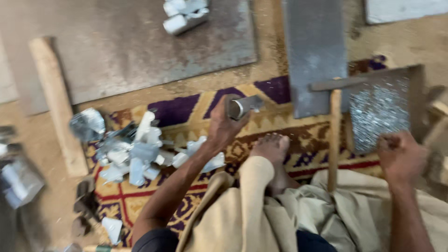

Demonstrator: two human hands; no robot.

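My left hand (225, 125) is raised over a patterned rug (186, 109) and grips a small bent piece of sheet metal (243, 106). A pile of similar shiny metal pieces (133, 149) lies on the rug just left of that hand. My right hand (400, 156) is closed in a fist at the right, beside a box of small shiny metal bits (379, 109); I cannot see anything inside the fist. A wooden-handled tool (334, 135) stands between my hands. My bare foot (273, 148) rests on the rug.
A large grey metal sheet (126, 46) lies on the floor ahead, with a few folded metal pieces (183, 15) on it. A narrow metal plate (315, 51) lies to its right. A wooden bar (58, 105) and more scrap (18, 179) lie at the left.
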